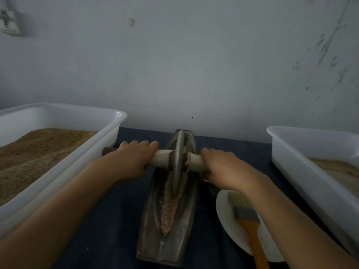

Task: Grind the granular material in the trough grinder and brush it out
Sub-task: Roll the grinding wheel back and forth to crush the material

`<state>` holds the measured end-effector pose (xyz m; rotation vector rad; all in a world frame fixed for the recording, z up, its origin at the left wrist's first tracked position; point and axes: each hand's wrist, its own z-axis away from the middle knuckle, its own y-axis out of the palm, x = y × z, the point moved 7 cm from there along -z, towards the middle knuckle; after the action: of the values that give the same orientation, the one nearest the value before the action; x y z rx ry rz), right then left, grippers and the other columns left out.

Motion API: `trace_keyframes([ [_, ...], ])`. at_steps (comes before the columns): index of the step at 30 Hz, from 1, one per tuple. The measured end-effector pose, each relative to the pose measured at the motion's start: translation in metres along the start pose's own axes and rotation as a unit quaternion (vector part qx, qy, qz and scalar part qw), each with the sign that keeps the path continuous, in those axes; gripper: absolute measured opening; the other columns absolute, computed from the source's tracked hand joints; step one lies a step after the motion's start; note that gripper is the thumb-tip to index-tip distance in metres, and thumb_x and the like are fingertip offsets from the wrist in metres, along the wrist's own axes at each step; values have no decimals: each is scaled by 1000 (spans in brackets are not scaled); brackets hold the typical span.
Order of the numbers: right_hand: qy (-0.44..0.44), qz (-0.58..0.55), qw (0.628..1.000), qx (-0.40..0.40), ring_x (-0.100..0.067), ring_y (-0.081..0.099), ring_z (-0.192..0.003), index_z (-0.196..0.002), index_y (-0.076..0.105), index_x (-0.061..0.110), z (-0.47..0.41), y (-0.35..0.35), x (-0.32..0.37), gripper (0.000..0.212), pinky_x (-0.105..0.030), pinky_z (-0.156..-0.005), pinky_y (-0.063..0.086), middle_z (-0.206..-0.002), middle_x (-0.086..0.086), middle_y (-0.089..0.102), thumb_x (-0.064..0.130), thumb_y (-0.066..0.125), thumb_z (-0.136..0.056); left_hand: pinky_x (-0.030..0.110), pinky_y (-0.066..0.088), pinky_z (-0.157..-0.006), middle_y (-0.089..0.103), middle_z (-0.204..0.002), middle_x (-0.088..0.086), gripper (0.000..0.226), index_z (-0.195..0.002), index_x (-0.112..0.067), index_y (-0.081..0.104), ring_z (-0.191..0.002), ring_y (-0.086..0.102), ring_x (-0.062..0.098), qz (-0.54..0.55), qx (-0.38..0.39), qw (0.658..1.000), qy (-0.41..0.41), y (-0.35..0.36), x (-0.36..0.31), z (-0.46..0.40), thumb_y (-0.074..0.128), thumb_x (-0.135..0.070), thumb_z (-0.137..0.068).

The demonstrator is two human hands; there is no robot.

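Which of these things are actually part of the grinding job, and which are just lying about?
In use:
- dark metal boat-shaped trough grinder
- grey grinding wheel on pale wooden axle
- brownish granular material
- left hand, right hand
- orange-handled brush, for later

Lying about:
- round white plate
- two white plastic tubs
- wall fitting

Two hands: left hand [134, 162] and right hand [227, 169], one on each side of the wheel. One trough [155, 220] between the hands. One wheel [177, 160] on one axle [162, 158]. Two tubs: left tub [64, 167] outside the left hand, right tub [310, 171] outside the right hand. One plate [227, 220] and one brush [247, 216], both under the right forearm.
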<state>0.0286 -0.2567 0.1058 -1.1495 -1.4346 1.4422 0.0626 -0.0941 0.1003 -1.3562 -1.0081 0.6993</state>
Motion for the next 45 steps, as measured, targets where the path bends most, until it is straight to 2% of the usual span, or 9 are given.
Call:
trace_keyframes([
  [4,6,46,992,-114,-23,48,-99,-113,43,14,-7,-1,-6,29,-31,-71,25,-110,-4,52,20,55,-88,34,36,-95,43,-120,-3,44,-124,-24,33,-110,45,18,-24,-146,989,-22,0,-1,-9,55,-17,-87],
  [8,1,52,990,-132,-22,48,-98,-113,44,14,-6,-1,-3,31,-32,-74,26,-108,-4,52,18,57,-85,31,34,-94,44,-119,-4,43,-123,-25,33,-108,45,16,-4,-169,986,-12,0,0,-7,56,-18,-88],
  [14,-18,2,1000,17,-21,52,-99,-114,43,12,7,-1,6,25,-28,-70,31,-112,-6,53,16,53,-92,31,38,-92,48,-121,-1,43,-126,-24,29,-108,49,16,33,35,999,24,-3,-3,10,54,-24,-92],
  [17,-42,-32,993,106,-19,52,-97,-115,43,12,23,-6,15,27,-26,-68,38,-111,-4,53,20,56,-92,23,37,-82,47,-100,-9,33,-110,-30,28,-91,46,8,71,147,985,56,-7,-7,31,55,-24,-92],
  [23,-78,-43,983,160,-11,47,-86,-117,44,14,43,-16,26,35,-15,-58,33,-107,-2,53,32,58,-91,20,34,-79,42,-94,-14,34,-109,-36,25,-88,44,4,63,221,970,79,-12,-7,54,54,-30,-92],
  [29,-32,-43,992,117,-13,45,-86,-118,42,12,17,-2,10,30,-17,-54,30,-108,-4,52,23,55,-92,24,34,-80,46,-102,-6,31,-108,-29,29,-91,47,10,76,113,990,49,-3,-4,21,55,-22,-92],
  [37,-2,40,988,-149,-23,48,-95,-106,44,14,-12,4,-13,25,-31,-68,20,-105,-4,52,18,57,-86,34,34,-91,43,-118,-3,44,-123,-24,33,-106,45,18,-32,-162,986,-17,-3,-1,-12,55,-17,-86],
  [41,-2,40,987,-154,-23,47,-95,-105,44,14,-14,5,-14,25,-31,-68,20,-103,-3,51,17,58,-85,35,34,-94,44,-118,-3,46,-123,-25,33,-107,45,17,-19,-170,985,-15,-3,-2,-11,58,-18,-85],
  [45,-19,43,996,-80,-22,50,-97,-112,43,14,-6,3,-5,26,-30,-70,25,-109,-4,52,19,54,-90,36,36,-95,45,-123,-1,43,-127,-24,30,-112,47,18,4,-82,997,-1,0,1,-3,54,-24,-90],
])
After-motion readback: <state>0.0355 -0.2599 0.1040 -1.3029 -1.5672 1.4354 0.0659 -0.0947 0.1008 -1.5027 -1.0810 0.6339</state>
